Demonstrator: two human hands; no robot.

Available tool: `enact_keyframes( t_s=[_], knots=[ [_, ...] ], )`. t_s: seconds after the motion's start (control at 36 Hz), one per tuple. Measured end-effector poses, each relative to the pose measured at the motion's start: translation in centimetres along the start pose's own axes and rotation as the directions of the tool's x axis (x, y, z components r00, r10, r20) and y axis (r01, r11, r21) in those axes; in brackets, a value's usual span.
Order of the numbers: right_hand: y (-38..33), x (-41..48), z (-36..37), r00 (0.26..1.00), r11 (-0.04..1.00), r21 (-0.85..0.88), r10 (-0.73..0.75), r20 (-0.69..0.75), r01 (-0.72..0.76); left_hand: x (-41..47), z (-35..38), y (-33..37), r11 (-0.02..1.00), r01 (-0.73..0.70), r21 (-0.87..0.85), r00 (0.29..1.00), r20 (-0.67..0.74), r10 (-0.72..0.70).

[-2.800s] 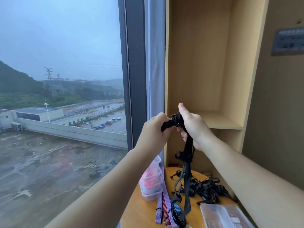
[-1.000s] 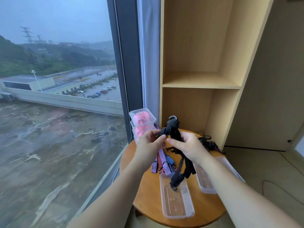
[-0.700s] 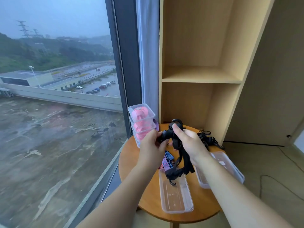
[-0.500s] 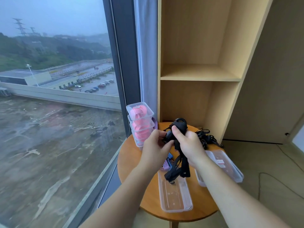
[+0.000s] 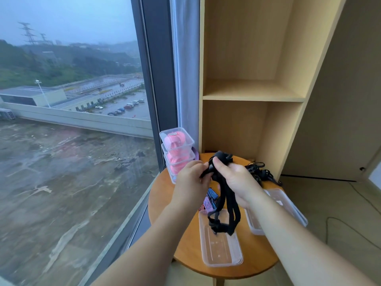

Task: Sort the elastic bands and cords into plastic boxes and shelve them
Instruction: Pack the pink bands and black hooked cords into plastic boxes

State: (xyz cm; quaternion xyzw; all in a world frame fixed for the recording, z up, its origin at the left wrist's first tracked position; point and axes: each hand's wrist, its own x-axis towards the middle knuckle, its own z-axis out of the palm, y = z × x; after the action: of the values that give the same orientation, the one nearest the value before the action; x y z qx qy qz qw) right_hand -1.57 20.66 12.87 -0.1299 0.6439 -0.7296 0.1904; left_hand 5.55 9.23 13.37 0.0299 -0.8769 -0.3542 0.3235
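Black strap bundle: pinched at top between left grip and right grip, fingers curled round it. Hangs over empty clear box on round counter. Stacked boxes of pink bands at window side.

Black band top buried in hands; striped bands partly behind them; clear box label unreadable.

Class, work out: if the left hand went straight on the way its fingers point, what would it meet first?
Probably the right hand, gripping the same black strap close beside it; depth is unclear.
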Motion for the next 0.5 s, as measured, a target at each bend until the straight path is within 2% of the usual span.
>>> enact_keyframes(
  t_s=[0.06,0.14,0.19,0.25,0.31,0.36,0.44,0.5],
  knots=[
    [-0.4,-0.1,0.0,0.998,0.996,0.075,0.058,-0.038,-0.056,-0.3,0.1,0.0,0.995,-0.088,0.056,0.996,-0.018,0.089],
    [-0.7,0.1,-0.1,0.99,0.997,0.022,0.072,-0.121,-0.07,-0.6,0.4,-0.1,0.98,-0.176,0.097,0.982,-0.046,0.181],
    [-0.7,0.3,-0.2,0.994,0.999,0.031,0.03,-0.103,-0.026,-0.5,0.5,-0.2,0.996,-0.093,0.002,0.995,-0.028,0.093],
    [-0.7,0.3,-0.5,0.998,0.998,0.061,-0.001,-0.064,0.005,-0.3,0.6,-0.5,0.969,0.134,-0.208,0.99,0.078,-0.12],
    [-0.7,0.2,-0.9,0.999,0.998,0.06,-0.018,-0.033,0.02,-0.1,0.8,-1.0,0.814,0.372,-0.447,0.926,0.238,-0.292],
    [-0.6,0.2,-1.1,0.999,0.999,0.036,-0.033,0.012,0.033,-0.1,0.8,-1.4,0.64,0.535,-0.551,0.844,0.379,-0.379],
    [-0.4,0.0,-1.2,0.997,0.999,0.021,-0.035,0.071,0.034,-0.4,0.9,-1.9,0.451,0.625,-0.638,0.781,0.493,-0.384],
    [-0.3,-0.2,-1.1,0.996,0.999,0.045,-0.015,0.086,0.011,-0.6,1.0,-2.2,0.394,0.626,-0.673,0.778,0.506,-0.373]
  ],
)
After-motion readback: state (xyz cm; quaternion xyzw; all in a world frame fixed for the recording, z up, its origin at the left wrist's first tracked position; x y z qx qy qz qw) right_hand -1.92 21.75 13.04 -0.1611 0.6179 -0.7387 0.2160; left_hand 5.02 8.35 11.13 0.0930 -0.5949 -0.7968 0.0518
